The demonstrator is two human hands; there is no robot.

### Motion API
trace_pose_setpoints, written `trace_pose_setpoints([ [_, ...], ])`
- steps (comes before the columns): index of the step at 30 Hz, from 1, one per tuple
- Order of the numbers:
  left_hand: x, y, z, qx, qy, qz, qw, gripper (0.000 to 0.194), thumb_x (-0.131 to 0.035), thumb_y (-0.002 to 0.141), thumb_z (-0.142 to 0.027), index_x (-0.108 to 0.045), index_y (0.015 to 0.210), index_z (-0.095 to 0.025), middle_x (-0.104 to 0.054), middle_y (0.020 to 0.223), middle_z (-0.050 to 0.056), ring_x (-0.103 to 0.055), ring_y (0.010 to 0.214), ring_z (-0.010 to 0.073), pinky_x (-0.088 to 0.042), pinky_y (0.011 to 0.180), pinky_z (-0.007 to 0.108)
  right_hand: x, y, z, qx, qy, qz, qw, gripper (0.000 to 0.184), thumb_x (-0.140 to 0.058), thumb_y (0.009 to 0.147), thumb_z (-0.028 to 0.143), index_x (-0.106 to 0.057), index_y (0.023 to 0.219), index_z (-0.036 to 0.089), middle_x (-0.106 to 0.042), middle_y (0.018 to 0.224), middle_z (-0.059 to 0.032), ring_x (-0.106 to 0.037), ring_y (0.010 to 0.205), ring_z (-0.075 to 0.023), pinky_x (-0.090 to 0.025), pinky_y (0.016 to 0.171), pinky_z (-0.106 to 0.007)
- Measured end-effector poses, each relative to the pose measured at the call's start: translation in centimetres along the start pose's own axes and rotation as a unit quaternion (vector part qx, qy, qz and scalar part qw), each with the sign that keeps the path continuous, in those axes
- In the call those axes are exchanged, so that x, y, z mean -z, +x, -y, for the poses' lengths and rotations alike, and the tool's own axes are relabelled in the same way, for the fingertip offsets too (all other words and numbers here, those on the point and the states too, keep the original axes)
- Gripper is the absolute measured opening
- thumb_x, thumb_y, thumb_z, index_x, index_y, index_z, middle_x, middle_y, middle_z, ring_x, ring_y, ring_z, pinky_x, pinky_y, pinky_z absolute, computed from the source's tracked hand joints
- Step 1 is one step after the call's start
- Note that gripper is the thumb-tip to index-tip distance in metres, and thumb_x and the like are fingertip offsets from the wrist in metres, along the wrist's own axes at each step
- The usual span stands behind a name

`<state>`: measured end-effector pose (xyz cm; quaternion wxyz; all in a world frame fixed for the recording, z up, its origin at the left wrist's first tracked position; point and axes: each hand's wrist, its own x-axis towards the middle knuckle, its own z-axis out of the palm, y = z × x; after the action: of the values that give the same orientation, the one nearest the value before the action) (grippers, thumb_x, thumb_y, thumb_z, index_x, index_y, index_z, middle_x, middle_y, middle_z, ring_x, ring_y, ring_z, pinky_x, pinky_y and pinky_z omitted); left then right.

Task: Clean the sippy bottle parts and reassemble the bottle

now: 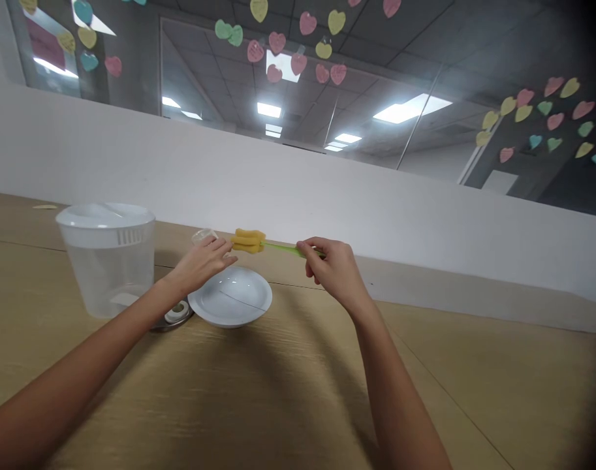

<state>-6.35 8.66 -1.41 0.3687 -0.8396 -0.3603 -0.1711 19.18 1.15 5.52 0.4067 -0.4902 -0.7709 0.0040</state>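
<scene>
My right hand [329, 264] is closed around the thin green handle of a sponge brush [249, 241], held level above the table. Its yellow, ridged sponge head points left. My left hand [207, 261] reaches to the tip of the sponge, with its thumb apart from the fingers. Whether the fingertips touch the sponge or stop just short, I cannot tell. Below the brush stands a shallow white bowl [230, 300] with a shiny inside. A clear plastic item [203, 235], perhaps a cup, shows partly behind my left hand.
On the left stands a translucent plastic container [106, 267] with a white lid. A round metal item [173, 320] with a white ring-shaped piece [177, 311] lies partly hidden by my left forearm. A low white wall [298, 189] rises behind the wooden table [258, 405], with glass above.
</scene>
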Motion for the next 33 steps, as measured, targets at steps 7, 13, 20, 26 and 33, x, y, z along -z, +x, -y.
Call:
trace_pose_setpoints([
  [7, 0.2, -0.1, 1.2, 0.227, -0.240, -0.038, 0.943, 0.048, -0.068, 0.066, -0.037, -0.062, 0.111, -0.023, -0.055, 0.094, 0.006, -0.054, 0.090, 0.0232, -0.043, 0.078, 0.032, -0.2, 0.1, -0.2, -0.003, 0.006, -0.016, 1.000, 0.036, -0.042, 0.087, 0.042, -0.061, 0.072, 0.016, -0.051, 0.045, 0.0033, -0.042, 0.040, -0.0084, -0.034, 0.050, -0.021],
  [13, 3.7, 0.2, 1.4, 0.335, -0.388, 0.003, 0.858, 0.076, -0.070, 0.057, -0.053, -0.050, 0.125, -0.025, -0.061, 0.104, 0.004, -0.056, 0.093, 0.0231, -0.045, 0.078, 0.031, -0.3, 0.2, -0.6, -0.018, -0.018, -0.040, 0.999, 0.035, -0.043, 0.087, 0.041, -0.060, 0.070, 0.017, -0.051, 0.044, 0.0038, -0.042, 0.039, -0.0086, -0.033, 0.049, -0.021],
  [20, 8.1, 0.3, -1.3, 0.223, -0.437, 0.078, 0.868, 0.062, -0.060, 0.068, -0.052, -0.051, 0.124, -0.027, -0.056, 0.121, 0.003, -0.055, 0.100, 0.0236, -0.045, 0.082, 0.030, -0.5, 0.4, -0.9, -0.042, -0.059, -0.040, 0.997, 0.035, -0.041, 0.087, 0.038, -0.058, 0.065, 0.017, -0.050, 0.044, 0.0038, -0.040, 0.037, -0.0084, -0.031, 0.048, -0.022],
  [26, 9.7, 0.4, -4.5, 0.079, -0.445, 0.221, 0.864, 0.054, -0.066, 0.064, -0.044, -0.056, 0.115, -0.029, -0.061, 0.112, -0.002, -0.057, 0.097, 0.0206, -0.044, 0.078, 0.025, -0.8, 0.6, -1.0, -0.053, -0.076, -0.008, 0.996, 0.034, -0.041, 0.087, 0.035, -0.056, 0.063, 0.017, -0.052, 0.045, 0.0030, -0.042, 0.039, -0.0089, -0.030, 0.049, -0.022],
  [33, 8.2, 0.3, -6.5, -0.011, -0.426, 0.249, 0.870, 0.054, -0.069, 0.064, -0.037, -0.053, 0.115, -0.027, -0.059, 0.113, -0.001, -0.053, 0.104, 0.0205, -0.038, 0.088, 0.026, -0.9, 0.6, -1.2, -0.067, -0.093, 0.014, 0.993, 0.032, -0.041, 0.087, 0.031, -0.057, 0.064, 0.017, -0.054, 0.046, 0.0025, -0.045, 0.041, -0.0092, -0.030, 0.050, -0.021],
])
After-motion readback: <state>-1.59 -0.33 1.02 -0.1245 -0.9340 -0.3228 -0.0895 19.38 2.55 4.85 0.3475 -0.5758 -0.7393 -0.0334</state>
